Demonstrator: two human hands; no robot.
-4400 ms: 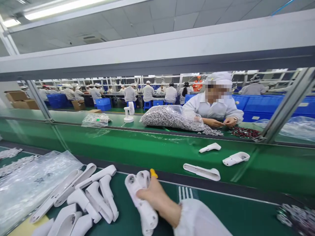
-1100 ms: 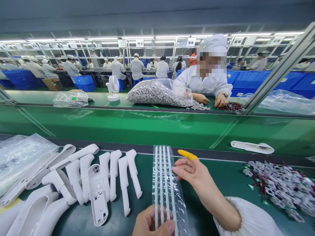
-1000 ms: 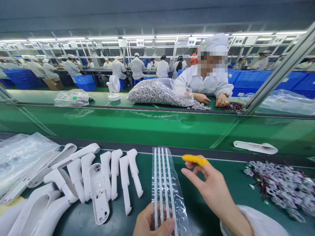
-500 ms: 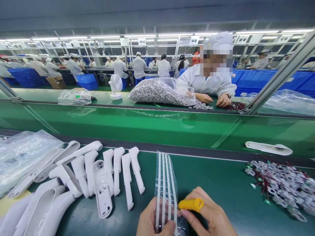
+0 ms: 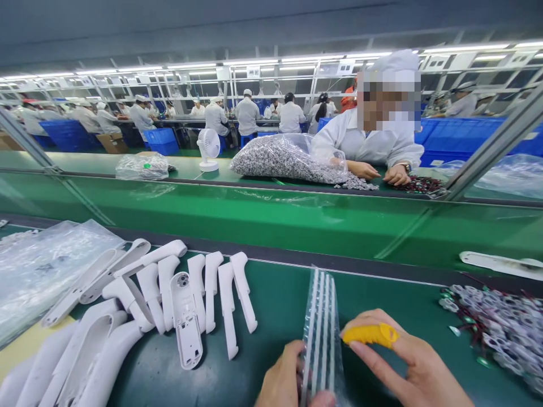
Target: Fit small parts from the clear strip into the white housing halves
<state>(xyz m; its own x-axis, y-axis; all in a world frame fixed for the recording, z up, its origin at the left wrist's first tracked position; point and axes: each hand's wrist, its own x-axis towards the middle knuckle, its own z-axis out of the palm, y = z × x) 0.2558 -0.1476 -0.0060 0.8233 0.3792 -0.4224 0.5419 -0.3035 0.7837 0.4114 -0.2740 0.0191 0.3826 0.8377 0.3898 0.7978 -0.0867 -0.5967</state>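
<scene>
Head view: the clear sheet of white strips (image 5: 324,316) is grasped in the left hand (image 5: 280,377) above the green worktop (image 5: 394,291). Since the preceding frame, the right hand (image 5: 409,362) is shifted slightly up beside the sheet's right edge, where work seems centred; whether anything is pinched cannot be told.

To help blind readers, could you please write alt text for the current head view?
A left hand holds a clear plastic sheet with white strips over a dark green worktop; the right hand, a yellow cover on one finger, is beside it. Long white plastic shells lie to the left, a heap of grey plastic rings to the right.
</scene>
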